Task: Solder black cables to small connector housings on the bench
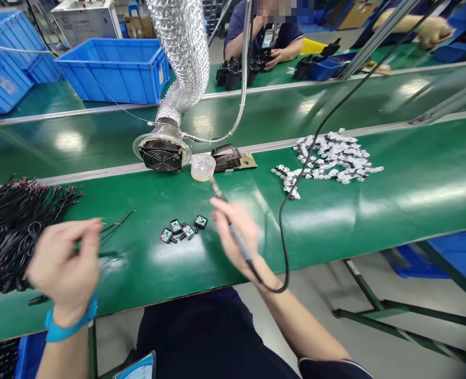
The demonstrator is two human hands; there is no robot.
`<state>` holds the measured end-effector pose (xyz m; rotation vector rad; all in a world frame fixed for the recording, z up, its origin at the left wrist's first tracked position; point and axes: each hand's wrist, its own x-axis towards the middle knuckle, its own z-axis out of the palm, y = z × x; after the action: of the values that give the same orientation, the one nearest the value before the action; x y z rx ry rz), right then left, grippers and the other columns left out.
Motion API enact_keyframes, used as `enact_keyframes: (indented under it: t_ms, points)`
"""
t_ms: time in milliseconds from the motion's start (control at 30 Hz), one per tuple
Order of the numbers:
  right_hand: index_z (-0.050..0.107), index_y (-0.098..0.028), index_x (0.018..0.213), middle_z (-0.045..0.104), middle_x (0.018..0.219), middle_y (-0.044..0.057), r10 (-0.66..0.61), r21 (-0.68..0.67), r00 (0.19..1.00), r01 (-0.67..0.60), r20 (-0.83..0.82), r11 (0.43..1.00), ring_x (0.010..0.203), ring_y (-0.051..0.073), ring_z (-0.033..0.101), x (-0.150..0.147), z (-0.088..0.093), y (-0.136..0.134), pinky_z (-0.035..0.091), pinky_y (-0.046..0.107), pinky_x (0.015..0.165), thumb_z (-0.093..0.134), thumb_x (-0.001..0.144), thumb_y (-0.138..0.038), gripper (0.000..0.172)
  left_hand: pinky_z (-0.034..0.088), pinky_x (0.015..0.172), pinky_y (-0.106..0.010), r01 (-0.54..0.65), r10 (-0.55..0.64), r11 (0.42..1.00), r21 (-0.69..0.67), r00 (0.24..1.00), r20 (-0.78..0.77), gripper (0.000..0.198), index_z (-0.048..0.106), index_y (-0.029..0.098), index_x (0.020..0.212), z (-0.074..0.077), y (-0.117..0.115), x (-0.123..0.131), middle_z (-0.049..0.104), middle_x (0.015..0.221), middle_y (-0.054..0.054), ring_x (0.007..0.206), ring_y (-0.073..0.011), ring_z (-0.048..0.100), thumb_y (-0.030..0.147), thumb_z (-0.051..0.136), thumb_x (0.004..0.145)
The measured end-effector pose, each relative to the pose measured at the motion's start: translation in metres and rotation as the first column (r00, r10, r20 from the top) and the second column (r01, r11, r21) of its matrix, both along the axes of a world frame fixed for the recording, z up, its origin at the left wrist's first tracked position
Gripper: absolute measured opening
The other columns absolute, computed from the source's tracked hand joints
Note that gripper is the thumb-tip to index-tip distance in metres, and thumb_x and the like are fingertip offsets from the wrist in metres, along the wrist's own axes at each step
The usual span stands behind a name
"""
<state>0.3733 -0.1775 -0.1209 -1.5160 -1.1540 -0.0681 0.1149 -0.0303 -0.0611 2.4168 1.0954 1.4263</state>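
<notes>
My right hand [238, 231] grips a soldering iron [238, 239] like a pen. Its tip reaches the rim of a small round tub [203, 167] with silvery contents; whether they touch I cannot tell. My left hand [69, 260], with a blue wrist strap, is closed in a pinch, slightly blurred. A thin black cable [116, 226] with bared ends sticks out beside its fingers, seemingly held there. Between my hands lie several small black housings with green circuit boards [188, 230]. A large bundle of black cables [15, 231] spreads behind and left of my left hand.
A fume extractor fan [161, 153] hangs from a silver duct [189, 47] above the bench. Beside the tub stands a dark metal holder [227, 157]. White-and-black small parts [335, 158] are heaped at right. The iron's cord [282, 231] loops across. A co-worker [264, 42] sits opposite.
</notes>
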Motion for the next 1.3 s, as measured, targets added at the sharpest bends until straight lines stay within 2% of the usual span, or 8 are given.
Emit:
enact_keyframes:
  t_ms: [100, 167, 267, 433, 733, 933, 1133, 1300]
  points:
    - [0.059, -0.024, 0.137, 0.067, 0.100, 0.009, 0.147, -0.094, 0.971, -0.132, 0.187, 0.987, 0.092, 0.023, 0.066, -0.044, -0.016, 0.006, 0.057, 0.039, 0.083, 0.059, 0.098, -0.022, 0.039, 0.053, 0.081, -0.031, 0.221, -0.252, 0.965, -0.140, 0.930, -0.267, 0.011, 0.074, 0.022, 0.099, -0.028, -0.019, 0.014, 0.068, 0.100, -0.005, 0.088, -0.0171, 0.065, 0.023, 0.065, 0.093]
    - [0.051, -0.023, 0.144, 0.066, 0.109, 0.011, 0.240, -0.153, 0.940, -0.208, 0.242, 0.966, 0.102, 0.025, 0.064, -0.062, -0.025, 0.014, 0.054, 0.046, 0.097, 0.062, 0.097, -0.024, 0.049, 0.052, 0.078, -0.028, 0.268, -0.332, 0.928, -0.257, 0.910, -0.249, 0.014, 0.073, 0.021, 0.099, -0.047, -0.028, 0.022, 0.065, 0.098, -0.006, 0.085, -0.0155, 0.064, 0.023, 0.060, 0.096]
    - [0.041, -0.023, 0.151, 0.065, 0.117, 0.011, 0.310, -0.218, 0.915, -0.257, 0.260, 0.942, 0.108, 0.024, 0.061, -0.073, -0.036, 0.025, 0.046, 0.050, 0.110, 0.058, 0.098, -0.019, 0.055, 0.050, 0.077, -0.027, 0.251, -0.326, 0.904, -0.347, 0.929, -0.176, 0.015, 0.073, 0.021, 0.099, -0.066, -0.033, 0.023, 0.064, 0.092, -0.004, 0.084, -0.0153, 0.063, 0.024, 0.058, 0.098]
    - [0.036, -0.026, 0.154, 0.062, 0.111, 0.009, 0.318, -0.235, 0.920, -0.264, 0.230, 0.935, 0.107, 0.024, 0.059, -0.076, -0.047, 0.036, 0.050, 0.048, 0.104, 0.050, 0.098, -0.011, 0.059, 0.051, 0.073, -0.027, 0.223, -0.272, 0.864, -0.451, 0.961, -0.045, 0.013, 0.072, 0.022, 0.104, -0.075, -0.031, 0.014, 0.066, 0.095, -0.003, 0.081, -0.0140, 0.062, 0.027, 0.063, 0.095]
    - [0.040, -0.026, 0.152, 0.061, 0.123, 0.011, 0.450, -0.194, 0.893, -0.443, -0.009, 0.875, 0.110, 0.022, 0.062, -0.074, -0.039, 0.024, 0.055, 0.037, 0.096, 0.059, 0.096, -0.016, 0.060, 0.050, 0.075, -0.028, 0.323, -0.396, 0.807, -0.494, 0.917, -0.047, 0.010, 0.072, 0.022, 0.095, -0.075, -0.030, 0.010, 0.062, 0.097, -0.005, 0.087, -0.0156, 0.061, 0.027, 0.063, 0.095]
    - [0.057, -0.030, 0.140, 0.075, 0.096, 0.003, 0.203, 0.083, 0.960, -0.190, -0.192, 0.978, 0.087, 0.017, 0.071, -0.070, -0.043, 0.008, 0.057, 0.035, 0.088, 0.057, 0.098, -0.014, 0.045, 0.049, 0.065, -0.026, 0.329, -0.408, 0.719, -0.612, 0.913, 0.011, 0.013, 0.075, 0.024, 0.094, -0.073, -0.027, 0.010, 0.063, 0.098, -0.005, 0.082, -0.0149, 0.061, 0.031, 0.065, 0.093]
    - [0.074, -0.026, 0.111, 0.069, 0.064, 0.000, 0.118, 0.133, 0.927, -0.075, -0.357, 0.988, 0.059, 0.020, 0.067, -0.067, -0.056, -0.007, 0.057, 0.038, 0.068, 0.054, 0.099, -0.030, 0.023, 0.051, 0.056, -0.023, 0.305, -0.356, 0.595, -0.744, 0.930, 0.096, 0.016, 0.073, 0.019, 0.086, -0.072, -0.030, 0.016, 0.064, 0.093, -0.005, 0.066, -0.0104, 0.060, 0.034, 0.067, 0.090]
    - [0.074, -0.023, 0.089, 0.061, 0.058, 0.000, 0.058, 0.158, 0.894, 0.015, -0.444, 0.987, 0.049, 0.017, 0.058, -0.069, -0.058, -0.005, 0.051, 0.034, 0.052, 0.050, 0.099, -0.035, 0.029, 0.053, 0.056, -0.024, 0.298, -0.274, 0.484, -0.823, 0.945, 0.181, 0.017, 0.070, 0.017, 0.085, -0.071, -0.031, 0.015, 0.066, 0.090, -0.004, 0.056, -0.0090, 0.061, 0.034, 0.070, 0.088]
